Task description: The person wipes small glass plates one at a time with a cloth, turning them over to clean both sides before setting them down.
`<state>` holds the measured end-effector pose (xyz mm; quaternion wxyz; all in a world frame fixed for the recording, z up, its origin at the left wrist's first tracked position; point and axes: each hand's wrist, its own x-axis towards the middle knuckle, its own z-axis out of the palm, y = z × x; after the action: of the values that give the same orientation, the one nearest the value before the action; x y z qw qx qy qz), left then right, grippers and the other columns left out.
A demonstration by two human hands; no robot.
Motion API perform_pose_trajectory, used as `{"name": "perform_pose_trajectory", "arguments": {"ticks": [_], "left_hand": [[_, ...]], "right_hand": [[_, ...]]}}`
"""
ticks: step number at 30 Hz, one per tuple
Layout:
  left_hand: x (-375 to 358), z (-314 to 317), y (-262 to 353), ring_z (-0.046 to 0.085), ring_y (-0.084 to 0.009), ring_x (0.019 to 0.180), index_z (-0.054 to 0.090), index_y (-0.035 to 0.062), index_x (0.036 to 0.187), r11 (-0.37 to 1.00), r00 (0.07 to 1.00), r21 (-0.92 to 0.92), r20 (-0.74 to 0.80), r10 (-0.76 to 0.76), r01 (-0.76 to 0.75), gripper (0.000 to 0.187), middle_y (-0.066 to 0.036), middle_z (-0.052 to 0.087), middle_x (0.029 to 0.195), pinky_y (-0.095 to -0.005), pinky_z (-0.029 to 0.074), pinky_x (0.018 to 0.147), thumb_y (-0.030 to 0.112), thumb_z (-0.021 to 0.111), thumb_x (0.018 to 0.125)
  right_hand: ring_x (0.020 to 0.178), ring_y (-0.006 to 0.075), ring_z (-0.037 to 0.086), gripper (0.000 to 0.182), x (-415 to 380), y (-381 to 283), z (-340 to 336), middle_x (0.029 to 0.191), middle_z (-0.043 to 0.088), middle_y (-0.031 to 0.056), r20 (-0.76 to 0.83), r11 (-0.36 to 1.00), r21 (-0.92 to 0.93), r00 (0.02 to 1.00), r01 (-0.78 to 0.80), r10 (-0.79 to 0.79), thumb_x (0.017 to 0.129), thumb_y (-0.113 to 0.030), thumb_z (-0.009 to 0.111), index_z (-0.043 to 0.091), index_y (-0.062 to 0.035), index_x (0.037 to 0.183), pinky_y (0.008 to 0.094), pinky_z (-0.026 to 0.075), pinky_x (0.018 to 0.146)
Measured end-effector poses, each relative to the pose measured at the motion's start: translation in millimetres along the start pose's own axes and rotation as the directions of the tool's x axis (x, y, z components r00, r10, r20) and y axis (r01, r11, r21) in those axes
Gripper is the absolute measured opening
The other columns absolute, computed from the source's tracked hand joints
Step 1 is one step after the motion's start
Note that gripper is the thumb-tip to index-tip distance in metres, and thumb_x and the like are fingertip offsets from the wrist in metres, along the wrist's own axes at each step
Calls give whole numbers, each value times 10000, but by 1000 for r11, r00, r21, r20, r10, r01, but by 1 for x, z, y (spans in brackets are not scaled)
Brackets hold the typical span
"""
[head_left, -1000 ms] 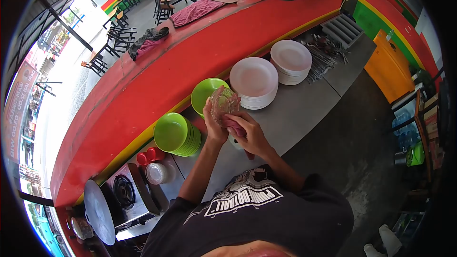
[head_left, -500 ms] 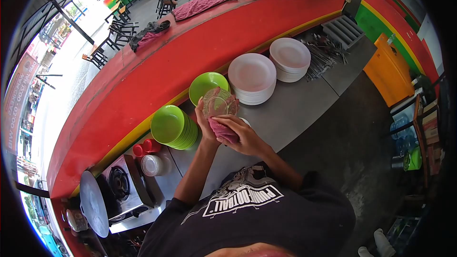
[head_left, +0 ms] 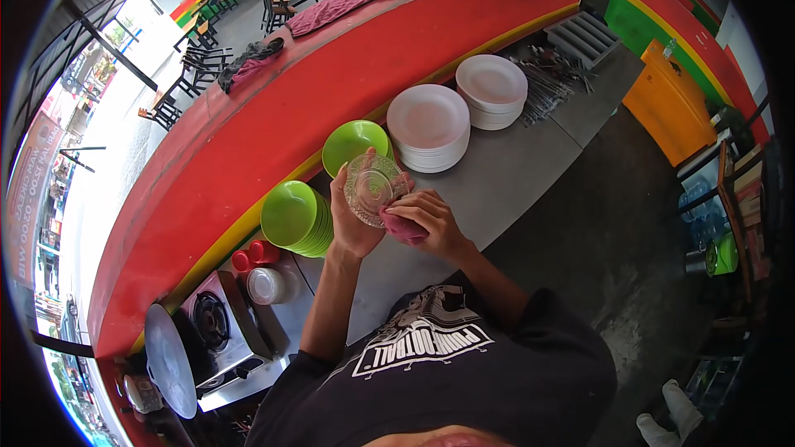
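My left hand [head_left: 358, 230] grips a clear patterned glass dish [head_left: 373, 188] from beneath and along its left side, with fingertips showing at the far rim. My right hand [head_left: 436, 222] is closed around a bunched pink cloth [head_left: 404, 228], which touches the dish's lower right edge. Just beyond the dish stands a green bowl [head_left: 352, 142], partly covered by it. A stack of green bowls [head_left: 291, 215] is to the left, tilted in my view. Behind and to the right is a stack of white plates [head_left: 428, 120].
A second plate stack [head_left: 491, 84], loose cutlery [head_left: 542, 87] and a grey cutlery tray [head_left: 584, 37] stand along the metal counter [head_left: 517, 170]. Red cups [head_left: 263, 252], a gas stove [head_left: 217, 323] and a large pan lid [head_left: 171, 362] are at left. A red wall [head_left: 248, 149] borders the counter.
My right hand with the cloth has slid right and down from the dish's front to its lower right edge. More of the dish's face now shows.
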<state>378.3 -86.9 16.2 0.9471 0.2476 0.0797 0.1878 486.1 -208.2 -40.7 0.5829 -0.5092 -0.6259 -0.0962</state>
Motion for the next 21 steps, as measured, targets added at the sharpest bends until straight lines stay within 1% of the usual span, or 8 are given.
{"name": "perform_pose_trajectory", "arguments": {"ticks": [1, 5, 8, 9, 11, 15, 17, 21], "left_hand": [[0, -3, 0, 588, -336, 1153, 409, 148, 1444, 1000, 999, -27, 38, -14, 15, 635, -172, 587, 1245, -492, 456, 1034, 588, 407, 987], [5, -37, -3, 605, -282, 1119, 461, 157, 1393, 1000, 994, 29, 107, -8, 5, 604, -111, 613, 1202, -461, 474, 1006, 610, 416, 996], [4, 6, -19, 608, -224, 1114, 529, 128, 1301, 934, 967, 346, -191, 169, -95, 545, -86, 639, 1150, -442, 470, 1004, 578, 413, 1016], [7, 10, -26, 653, -190, 1004, 572, 78, 1185, 895, 939, 420, -221, 262, -150, 489, -73, 677, 1040, -404, 520, 926, 516, 408, 1042], [9, -16, -29, 679, -197, 941, 571, 60, 1122, 818, 943, 555, -166, 289, -153, 445, -97, 698, 1015, -376, 553, 859, 472, 417, 1052], [11, -9, -44, 717, -260, 900, 558, 36, 1038, 781, 942, 573, -44, 332, -249, 380, -174, 715, 1005, -365, 598, 781, 394, 433, 1063], [12, -6, -46, 710, -305, 958, 540, 31, 1027, 817, 961, 535, -34, 274, -214, 365, -218, 702, 1049, -397, 598, 817, 377, 432, 1065], [13, -6, -50, 703, -363, 987, 499, 28, 1030, 817, 981, 564, -61, 185, -119, 348, -252, 685, 1089, -437, 596, 843, 367, 429, 1067]], "right_hand": [[980, 265, 668, 581, 0, -2, 0, 1079, 690, 76, -33, 1000, 19, 999, 9, -9, 622, -33, 833, 625, -95, 1161, 393, 500, 895], [958, 188, 657, 411, -4, -9, -1, 1055, 684, 91, -162, 907, 329, 931, -263, 328, 776, -42, 787, 617, -63, 1150, 322, 503, 869], [933, 111, 625, 272, -6, -15, -6, 1024, 672, 62, -186, 689, 601, 767, -406, 614, 893, -80, 719, 611, -27, 1137, 272, 497, 844], [926, 93, 612, 244, -9, -7, -5, 1014, 665, 48, -214, 655, 631, 718, -416, 662, 919, -96, 697, 609, -15, 1131, 262, 495, 834], [884, 72, 595, 231, -16, 5, -4, 969, 647, 12, -239, 560, 714, 605, -420, 759, 961, -156, 664, 612, 6, 1118, 235, 492, 797], [846, 57, 589, 255, -34, 13, -9, 942, 648, -2, -86, 317, 843, 473, -434, 877, 974, -227, 656, 627, -14, 1112, 220, 486, 756], [828, 55, 589, 265, -40, 17, -11, 928, 648, -5, -33, 243, 865, 434, -439, 901, 981, -255, 648, 635, -21, 1103, 219, 486, 737], [812, 66, 594, 271, -48, 31, -9, 919, 653, 6, -162, 351, 803, 390, -482, 906, 990, -273, 631, 637, -22, 1091, 220, 483, 720]]}}
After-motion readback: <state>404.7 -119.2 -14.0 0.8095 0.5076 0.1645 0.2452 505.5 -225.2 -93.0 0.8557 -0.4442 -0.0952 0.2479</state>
